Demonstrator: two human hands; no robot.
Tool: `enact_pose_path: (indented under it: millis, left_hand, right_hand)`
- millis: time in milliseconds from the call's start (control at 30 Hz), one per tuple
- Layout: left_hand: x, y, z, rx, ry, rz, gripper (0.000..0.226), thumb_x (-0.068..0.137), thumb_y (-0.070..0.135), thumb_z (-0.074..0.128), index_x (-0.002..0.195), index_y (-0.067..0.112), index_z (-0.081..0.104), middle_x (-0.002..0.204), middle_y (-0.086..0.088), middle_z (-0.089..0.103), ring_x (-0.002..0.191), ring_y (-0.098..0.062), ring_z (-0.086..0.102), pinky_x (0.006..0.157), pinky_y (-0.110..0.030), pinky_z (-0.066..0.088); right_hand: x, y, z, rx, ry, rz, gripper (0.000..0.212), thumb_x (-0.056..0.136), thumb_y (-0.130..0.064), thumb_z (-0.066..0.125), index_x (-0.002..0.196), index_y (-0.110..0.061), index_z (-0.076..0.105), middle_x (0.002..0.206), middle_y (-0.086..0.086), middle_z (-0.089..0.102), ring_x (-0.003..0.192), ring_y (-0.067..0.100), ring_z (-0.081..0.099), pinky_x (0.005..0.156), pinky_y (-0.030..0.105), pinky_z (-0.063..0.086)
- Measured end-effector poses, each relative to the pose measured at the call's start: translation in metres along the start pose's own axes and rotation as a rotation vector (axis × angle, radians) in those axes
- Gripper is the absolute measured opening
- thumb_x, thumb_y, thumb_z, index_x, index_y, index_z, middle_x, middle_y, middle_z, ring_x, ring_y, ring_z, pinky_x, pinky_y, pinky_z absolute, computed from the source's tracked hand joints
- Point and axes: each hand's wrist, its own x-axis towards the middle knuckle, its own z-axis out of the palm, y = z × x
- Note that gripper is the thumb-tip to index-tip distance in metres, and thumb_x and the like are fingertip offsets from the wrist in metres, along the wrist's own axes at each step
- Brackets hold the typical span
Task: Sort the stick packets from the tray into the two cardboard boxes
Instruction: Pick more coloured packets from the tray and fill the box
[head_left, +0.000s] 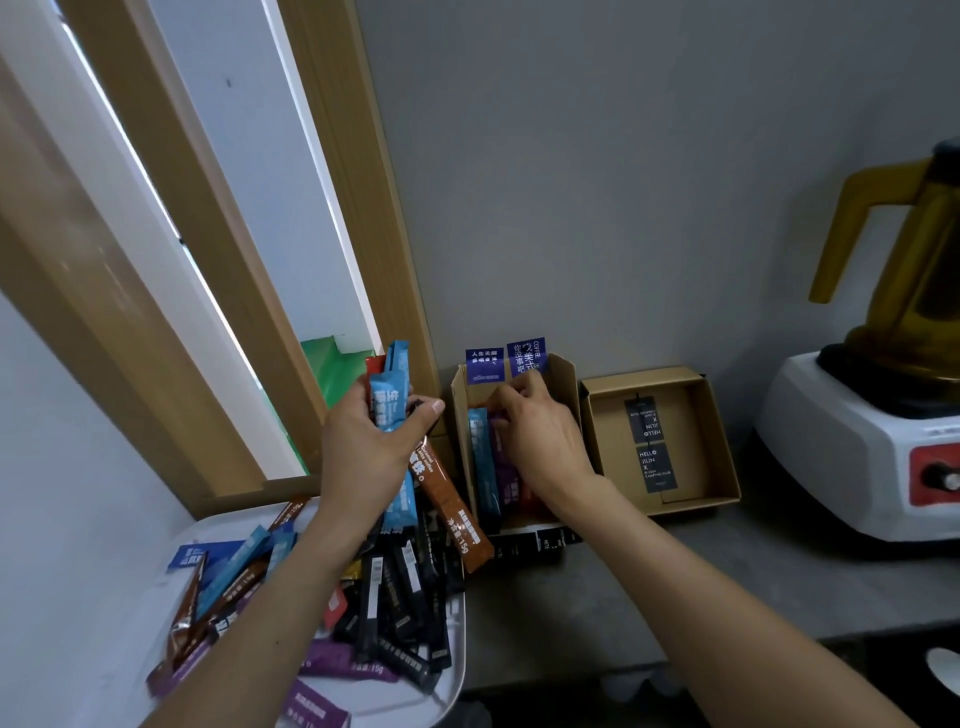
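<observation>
The right hand's (540, 441) fingertips curl out of sight inside the taller cardboard box (567, 382). The left forearm (291, 597) hides some stick packets (405, 587) in the tray (460, 654), and the right edge crops the blender (857, 441).

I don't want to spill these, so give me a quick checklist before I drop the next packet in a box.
1. Left hand grips bundle of packets: ok.
2. Right hand free: cannot tell, its fingers are down inside the left box.
3. Room in left box: cannot tell, hand covers it.
4. Right box open, unobstructed: ok.
5. Tray emptied: not ok, many packets remain.
</observation>
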Motion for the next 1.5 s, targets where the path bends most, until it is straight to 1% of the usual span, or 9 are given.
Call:
enact_pose_path:
  millis: [200, 367, 500, 633, 833, 1000, 1200, 1400, 1500]
  left_hand:
    - [0.001, 0.002, 0.0, 0.007, -0.006, -0.003, 0.028, 0.085, 0.039, 0.078, 0.103, 0.031, 0.058, 0.093, 0.007, 0.069, 0.08, 0.006, 0.067, 0.057, -0.004, 0.048]
    - [0.0, 0.003, -0.002, -0.002, -0.049, 0.005, 0.035, 0.084, 0.036, 0.08, 0.11, 0.02, 0.063, 0.093, 0.01, 0.074, 0.082, 0.004, 0.069, 0.059, -0.006, 0.05]
    - [-0.003, 0.005, -0.002, -0.024, -0.111, 0.023, 0.036, 0.084, 0.032, 0.08, 0.114, 0.021, 0.063, 0.096, 0.017, 0.077, 0.088, 0.0, 0.072, 0.063, -0.007, 0.052]
    - [-0.001, 0.01, 0.003, -0.075, -0.11, 0.023, 0.034, 0.085, 0.03, 0.08, 0.114, 0.018, 0.065, 0.099, 0.017, 0.078, 0.088, -0.002, 0.074, 0.064, -0.01, 0.053]
    - [0.005, 0.025, 0.018, -0.181, -0.135, -0.038, 0.026, 0.085, 0.025, 0.08, 0.104, 0.019, 0.064, 0.09, 0.006, 0.078, 0.073, -0.002, 0.074, 0.056, -0.011, 0.052]
    - [0.014, 0.032, 0.021, -0.144, -0.159, -0.011, 0.027, 0.08, 0.029, 0.084, 0.097, 0.018, 0.066, 0.088, 0.001, 0.077, 0.076, -0.01, 0.076, 0.059, -0.02, 0.058]
    - [0.021, 0.041, 0.024, 0.043, -0.365, 0.057, 0.028, 0.081, 0.02, 0.086, 0.097, 0.006, 0.067, 0.08, 0.001, 0.073, 0.065, 0.0, 0.07, 0.055, -0.013, 0.051]
    - [0.019, 0.037, 0.031, 0.081, -0.367, 0.084, 0.027, 0.079, 0.022, 0.088, 0.096, 0.014, 0.067, 0.084, 0.005, 0.077, 0.075, -0.002, 0.074, 0.058, -0.012, 0.053]
    - [0.022, 0.032, 0.028, 0.055, -0.212, 0.056, 0.028, 0.08, 0.026, 0.086, 0.098, 0.017, 0.066, 0.085, 0.007, 0.077, 0.075, -0.001, 0.073, 0.059, -0.012, 0.055]
  right_hand:
    - [-0.009, -0.013, -0.03, -0.048, -0.079, -0.065, 0.02, 0.099, -0.019, 0.063, 0.119, -0.018, 0.059, 0.117, 0.001, 0.069, 0.108, 0.02, 0.067, 0.085, 0.033, 0.056]
    - [-0.033, -0.02, -0.057, 0.04, 0.047, 0.048, 0.035, 0.098, -0.021, 0.065, 0.132, -0.021, 0.057, 0.132, 0.0, 0.058, 0.115, 0.018, 0.063, 0.092, 0.037, 0.059]
    - [-0.064, -0.01, -0.067, 0.63, 0.237, 0.313, 0.015, 0.104, -0.019, 0.057, 0.115, -0.028, 0.062, 0.118, -0.008, 0.061, 0.1, 0.007, 0.066, 0.086, 0.034, 0.061]
    - [-0.088, -0.005, -0.055, 1.581, 0.271, 0.6, 0.02, 0.101, -0.009, 0.058, 0.12, -0.013, 0.062, 0.12, 0.013, 0.069, 0.093, 0.02, 0.075, 0.075, 0.031, 0.065]
    - [-0.101, -0.013, -0.034, 1.932, 0.242, 0.708, 0.024, 0.097, -0.002, 0.059, 0.121, -0.007, 0.061, 0.107, 0.02, 0.072, 0.084, 0.021, 0.075, 0.07, 0.028, 0.065]
    - [-0.107, -0.012, -0.017, 1.608, 0.176, 0.617, 0.027, 0.091, -0.012, 0.071, 0.116, -0.01, 0.063, 0.118, 0.014, 0.071, 0.11, 0.03, 0.072, 0.082, 0.034, 0.063]
    - [-0.105, -0.009, -0.023, 1.042, 0.086, 0.369, 0.028, 0.089, -0.026, 0.078, 0.115, -0.025, 0.068, 0.107, -0.009, 0.073, 0.102, 0.005, 0.07, 0.081, 0.028, 0.062]
    - [-0.1, -0.009, -0.011, 0.678, 0.065, 0.355, 0.027, 0.092, -0.035, 0.073, 0.116, -0.03, 0.064, 0.105, -0.012, 0.073, 0.095, 0.0, 0.071, 0.081, 0.03, 0.063]
    - [-0.093, -0.006, -0.001, 0.391, 0.064, 0.326, 0.022, 0.099, -0.037, 0.064, 0.119, -0.028, 0.061, 0.11, -0.008, 0.073, 0.095, 0.003, 0.071, 0.08, 0.029, 0.063]
